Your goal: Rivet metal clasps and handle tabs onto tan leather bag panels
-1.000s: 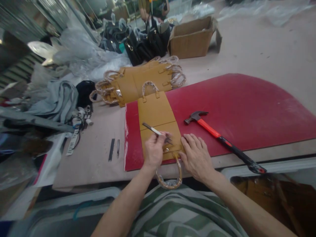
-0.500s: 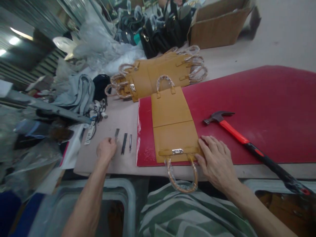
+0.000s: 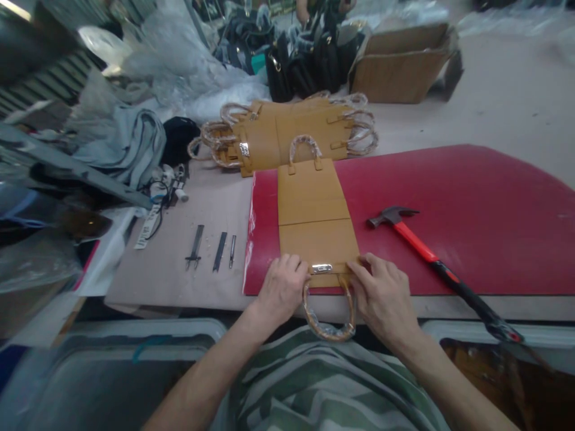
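Observation:
A flat mustard-yellow leather bag piece lies on the red mat, its plastic-wrapped handle hanging over the table's front edge. My left hand pinches the lower left corner, fingers curled. At the lower right corner, my right hand grips the strap edge between thumb and fingers. Between the hands sits a silver metal clasp. To the left lie a metal tool with a crosspiece, a dark flat punch-like strip and a thin metal rod. A claw hammer rests right of the bag piece.
The red mat covers much of the table. Behind it lie stacked yellow bag pieces, black bags and a cardboard box. Plastic bins stand below the front edge. A person's hands show at the far top.
My left hand has left the metal tool on the table and moved right onto the bag piece's lower left corner. My right hand stays at the lower right corner.

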Available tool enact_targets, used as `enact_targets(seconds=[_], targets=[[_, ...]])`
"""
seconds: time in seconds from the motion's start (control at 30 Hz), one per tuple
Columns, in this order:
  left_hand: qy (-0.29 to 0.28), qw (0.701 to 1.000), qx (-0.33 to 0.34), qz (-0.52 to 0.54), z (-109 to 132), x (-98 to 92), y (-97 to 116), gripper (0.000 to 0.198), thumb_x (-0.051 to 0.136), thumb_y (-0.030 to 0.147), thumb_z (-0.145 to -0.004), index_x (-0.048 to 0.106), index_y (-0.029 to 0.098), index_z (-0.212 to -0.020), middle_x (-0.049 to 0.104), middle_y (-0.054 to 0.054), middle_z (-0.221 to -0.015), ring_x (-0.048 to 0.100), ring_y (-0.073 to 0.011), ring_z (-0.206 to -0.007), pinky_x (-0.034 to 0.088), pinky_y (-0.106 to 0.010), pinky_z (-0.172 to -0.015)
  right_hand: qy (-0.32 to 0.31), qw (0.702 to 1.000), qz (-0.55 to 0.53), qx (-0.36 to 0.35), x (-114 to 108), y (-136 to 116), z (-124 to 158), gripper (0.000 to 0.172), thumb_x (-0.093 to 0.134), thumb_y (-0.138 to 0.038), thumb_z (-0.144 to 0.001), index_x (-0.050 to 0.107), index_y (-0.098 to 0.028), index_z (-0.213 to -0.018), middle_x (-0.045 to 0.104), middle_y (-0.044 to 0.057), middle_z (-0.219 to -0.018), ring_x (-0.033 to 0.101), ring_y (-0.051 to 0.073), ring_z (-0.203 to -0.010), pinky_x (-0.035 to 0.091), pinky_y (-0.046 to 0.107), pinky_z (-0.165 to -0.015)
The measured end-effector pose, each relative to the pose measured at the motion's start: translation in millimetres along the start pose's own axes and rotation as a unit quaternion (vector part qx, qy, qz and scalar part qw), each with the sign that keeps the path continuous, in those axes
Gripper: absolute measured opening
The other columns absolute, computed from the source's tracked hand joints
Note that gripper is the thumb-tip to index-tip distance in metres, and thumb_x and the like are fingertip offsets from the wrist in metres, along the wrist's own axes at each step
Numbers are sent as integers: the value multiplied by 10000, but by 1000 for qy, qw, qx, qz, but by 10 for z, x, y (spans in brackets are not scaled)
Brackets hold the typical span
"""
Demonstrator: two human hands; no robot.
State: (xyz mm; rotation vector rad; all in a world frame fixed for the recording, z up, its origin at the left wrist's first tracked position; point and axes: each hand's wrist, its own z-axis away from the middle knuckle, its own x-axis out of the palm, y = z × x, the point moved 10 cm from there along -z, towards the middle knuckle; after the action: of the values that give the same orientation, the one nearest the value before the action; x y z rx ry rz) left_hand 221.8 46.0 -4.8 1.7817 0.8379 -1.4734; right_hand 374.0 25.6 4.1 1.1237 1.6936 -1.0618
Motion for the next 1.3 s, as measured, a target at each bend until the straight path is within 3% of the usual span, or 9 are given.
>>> enact_targets(seconds=[0.2,0.33,0.43,0.6,0.8,0.97,1.13,1.23,1.3], targets=[[-55,983,133,-112,-7,41,191,118,488,76,-954,597,120,-964,574,-101,-882,550,-269,-795,463,-373,-642,-116,979,0,-167,191,-213,-177,149,545,-138,-936,649,-183,-1033,651,104,-986,497,232,-827,373,353,-737],[-24,987,154,-44,57,7,106,125,491,91,-963,612,119,-978,607,-102,-891,568,-260,-804,504,-375,-682,-126,964,31,-232,221,-302,-190,114,542,-98,-927,623,-157,-980,617,105,-950,492,235,-825,389,350,-776],[42,981,177,62,166,-26,-27,204,438,102,-999,638,136,-981,662,-111,-968,606,-236,-881,546,-365,-788,-119,957,46,-261,228,-331,-147,103,561,-95,-916,622,-153,-977,610,105,-953,492,238,-831,389,347,-768],[138,951,191,202,311,-85,-234,329,374,81,-1009,691,166,-1003,716,-112,-1046,658,-195,-1004,567,-355,-918,-78,960,-21,-270,187,-235,-97,46,593,-158,-923,635,-176,-934,622,99,-984,480,226,-854,394,339,-782],[132,938,193,255,306,-114,-268,323,431,82,-975,733,183,-922,728,-106,-1029,670,-195,-1035,585,-349,-918,3,955,-124,-271,137,-151,-81,254,492,-98,-935,596,-197,-726,649,70,-854,468,191,-774,398,324,-722],[133,943,183,246,311,-59,-294,318,430,91,-980,733,180,-1013,722,-124,-1072,674,-201,-1056,591,-382,-944,20,951,-168,-257,88,-116,-47,248,472,-75,-908,679,-201,-855,721,88,-981,585,186,-869,501,335,-786],[133,945,157,253,337,-77,-257,333,425,76,-955,721,185,-1063,722,-124,-1101,675,-212,-1116,592,-405,-978,-12,937,-312,-159,26,87,-128,295,459,-120,-915,726,-244,-903,756,77,-1039,690,219,-1005,589,385,-821],[142,942,124,278,357,-96,-276,339,435,68,-943,710,184,-1103,722,-122,-1155,668,-211,-1166,581,-403,-1012,-13,930,-320,-179,47,110,-142,239,515,-217,-930,734,-292,-870,771,60,-1049,699,257,-1015,586,441,-857],[176,942,66,278,381,-128,-439,314,468,76,-937,703,179,-1117,728,-120,-1147,679,-214,-1143,584,-396,-995,-8,929,-326,-175,101,156,-154,219,539,-242,-937,740,-328,-924,770,58,-1073,698,267,-1030,580,452,-874]])
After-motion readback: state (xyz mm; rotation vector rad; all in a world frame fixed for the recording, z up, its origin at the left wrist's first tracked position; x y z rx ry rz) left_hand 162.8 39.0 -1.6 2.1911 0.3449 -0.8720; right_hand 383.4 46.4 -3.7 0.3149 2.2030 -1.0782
